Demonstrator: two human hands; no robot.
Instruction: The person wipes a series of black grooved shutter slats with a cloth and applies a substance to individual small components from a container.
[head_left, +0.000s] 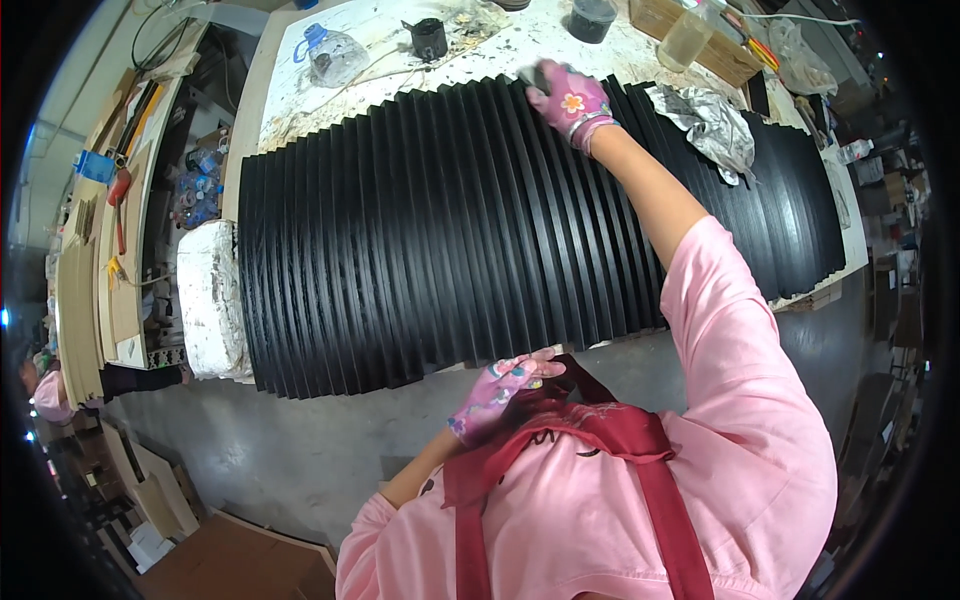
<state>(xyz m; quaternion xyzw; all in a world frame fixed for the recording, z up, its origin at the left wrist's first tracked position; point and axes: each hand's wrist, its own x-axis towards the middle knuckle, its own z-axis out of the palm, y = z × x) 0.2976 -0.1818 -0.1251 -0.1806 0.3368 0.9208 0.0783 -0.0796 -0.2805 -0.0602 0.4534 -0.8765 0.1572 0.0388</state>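
Observation:
A long row of black slats (420, 230) lies side by side across the table, their lengths running from near to far. My right hand (575, 103), in a pink flowered glove, reaches over to the slats' far ends. Its fingertips are smeared by motion beside a greyish blur, so whether they hold anything is unclear. My left hand (500, 388), gloved in the same pattern, is at the slats' near edge in front of my red apron (600, 425). Its fingers stretch to the right, and nothing shows in them. A crumpled silvery sheet (712, 130) rests on the slats at the right.
Along the table's stained far side (385, 100) stand a clear jug with a blue handle (332, 57), a black cup (429, 40), a dark tub (591, 18) and a jar of yellowish liquid (690, 42). A white block (212, 300) adjoins the left end. Shelving (150, 230) stands farther left.

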